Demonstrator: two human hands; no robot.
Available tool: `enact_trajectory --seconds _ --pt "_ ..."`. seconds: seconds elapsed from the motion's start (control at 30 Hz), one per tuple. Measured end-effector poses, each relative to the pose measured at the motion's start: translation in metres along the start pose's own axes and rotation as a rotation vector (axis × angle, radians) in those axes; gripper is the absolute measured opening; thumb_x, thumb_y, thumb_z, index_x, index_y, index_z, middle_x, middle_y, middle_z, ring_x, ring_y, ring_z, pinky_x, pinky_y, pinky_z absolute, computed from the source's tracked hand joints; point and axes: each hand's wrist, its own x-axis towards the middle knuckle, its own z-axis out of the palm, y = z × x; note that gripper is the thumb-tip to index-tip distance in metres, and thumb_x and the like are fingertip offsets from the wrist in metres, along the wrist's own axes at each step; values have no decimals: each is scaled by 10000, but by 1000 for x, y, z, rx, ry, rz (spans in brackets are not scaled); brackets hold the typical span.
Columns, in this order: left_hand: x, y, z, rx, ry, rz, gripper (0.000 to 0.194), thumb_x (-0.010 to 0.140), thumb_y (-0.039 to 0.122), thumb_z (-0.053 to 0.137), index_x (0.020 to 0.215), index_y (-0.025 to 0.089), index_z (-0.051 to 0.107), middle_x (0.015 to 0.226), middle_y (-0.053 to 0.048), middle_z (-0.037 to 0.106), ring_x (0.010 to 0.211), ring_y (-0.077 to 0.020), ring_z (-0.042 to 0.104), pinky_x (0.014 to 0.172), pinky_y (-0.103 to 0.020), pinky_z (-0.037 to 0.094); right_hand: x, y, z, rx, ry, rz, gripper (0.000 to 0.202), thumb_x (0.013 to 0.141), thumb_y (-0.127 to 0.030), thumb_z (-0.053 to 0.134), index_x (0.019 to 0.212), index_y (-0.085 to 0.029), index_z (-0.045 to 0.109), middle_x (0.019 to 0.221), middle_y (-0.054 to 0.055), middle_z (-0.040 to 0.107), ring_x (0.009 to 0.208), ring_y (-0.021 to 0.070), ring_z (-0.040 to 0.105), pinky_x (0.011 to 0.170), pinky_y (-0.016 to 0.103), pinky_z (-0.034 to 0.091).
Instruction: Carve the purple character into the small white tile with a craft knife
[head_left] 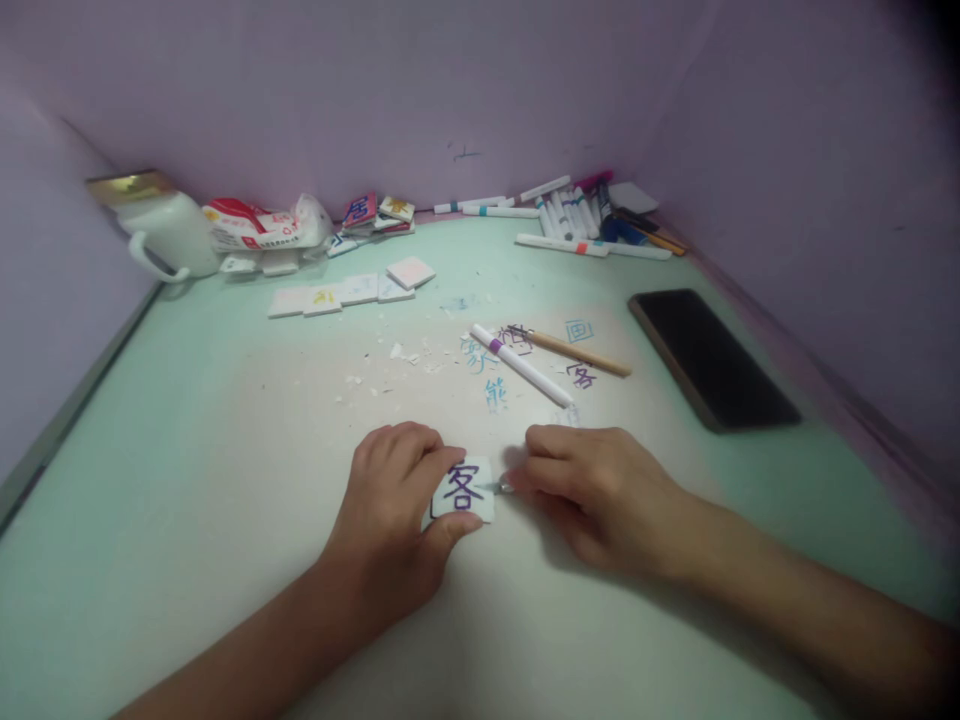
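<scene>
My left hand (397, 505) grips a small white square tile (465, 488) between thumb and fingers, near the front of the table. A purple Chinese character is drawn on the tile's face. In my right hand (600, 490) is a small craft knife (502, 485); its thin metal tip points left and lies over the tile's right part. The knife's handle is hidden by my closed fingers. Beyond the hands lie a white marker (521, 366) with a purple band and a slim wooden-handled tool (577, 353), their far ends close together.
White scraps (405, 352) are scattered mid-table. A phone (712, 360) lies to the right. Further back are a row of tiles (322, 299), a white mug (176, 235), a red-and-white packet (262, 225), coloured tiles (360, 210) and a heap of markers (566, 213). Purple walls (420, 90) enclose the table.
</scene>
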Motion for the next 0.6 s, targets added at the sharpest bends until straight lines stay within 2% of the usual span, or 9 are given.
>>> enact_trajectory --seconds 0.1,0.2,0.4,0.6 --pt "0 0 0 5 -3 1 288 906 344 557 1048 94 572 1012 -135 546 982 -296 501 876 -476 363 -2 0 1 30 16 3 215 790 -75 494 798 -155 693 667 -4 474 539 115 407 489 270 257" --pt "0 -1 0 6 -11 -1 281 902 343 563 1042 100 572 1009 -130 547 984 -294 503 882 -470 359 -5 -2 4 30 83 32 231 797 -82 504 840 -159 718 661 1 489 546 119 435 491 265 265" --pt "0 0 0 10 -12 -5 283 897 349 574 1047 109 567 1015 -127 548 997 -292 500 894 -465 354 -8 -6 10 -59 167 87 198 798 -97 502 721 -160 673 642 1 490 529 115 420 470 268 231" --pt "0 0 1 19 -6 -6 289 896 360 575 1050 115 564 1023 -130 549 1004 -293 500 893 -464 357 -9 -8 9 -92 169 82 189 791 -94 496 707 -161 652 628 -11 463 519 113 381 466 277 221"
